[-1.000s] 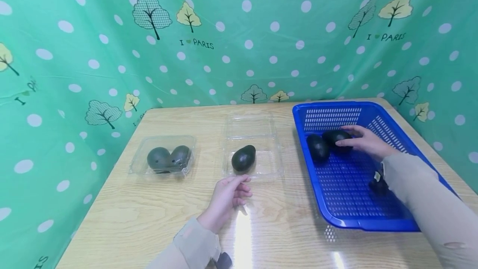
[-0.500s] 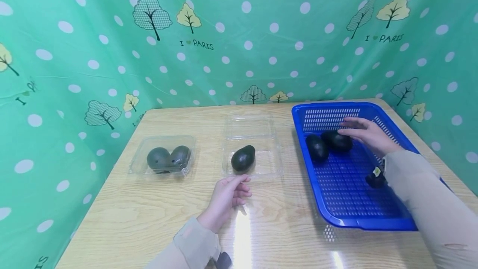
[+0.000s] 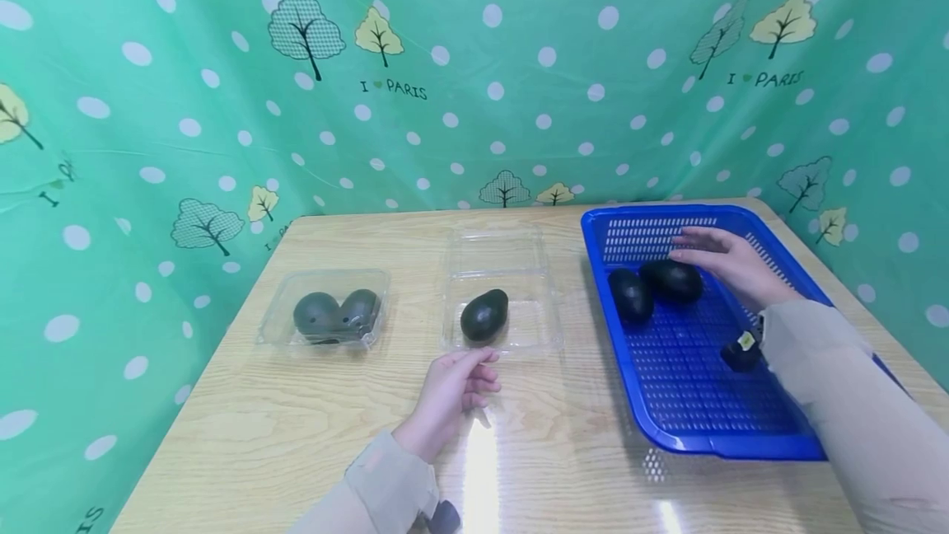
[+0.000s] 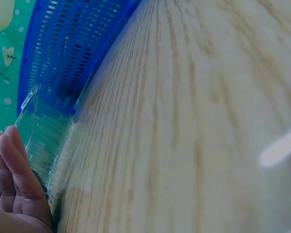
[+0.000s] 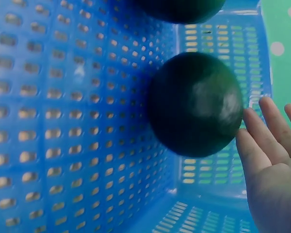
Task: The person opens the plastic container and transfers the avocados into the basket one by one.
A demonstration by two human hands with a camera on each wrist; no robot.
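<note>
Inside the blue basket (image 3: 689, 443), two dark avocados lie close together at its left side. My right hand (image 3: 730, 266) hovers over the right-hand avocado (image 3: 672, 281), fingers extended. In the right wrist view the fingertips come right up to the side of that avocado (image 5: 196, 104). The other avocado (image 3: 631, 296) lies just left of it. My left hand (image 3: 452, 386) holds nothing and rests by the front edge of a clear hinged container (image 3: 530, 324), fingers relaxed. One avocado (image 3: 484, 316) sits in this container, whose lid (image 3: 495, 250) lies back.
On the left of the wooden table (image 3: 245, 435) stands a closed clear container (image 3: 285, 291) with two avocados (image 3: 315, 316) inside. A green dotted curtain (image 3: 445, 147) hangs behind and at the sides. The basket fills the table's right part.
My right hand has lifted off the right-hand avocado and moved slightly up and back, its fingers opening. That avocado stays in the basket. The left hand has not moved.
</note>
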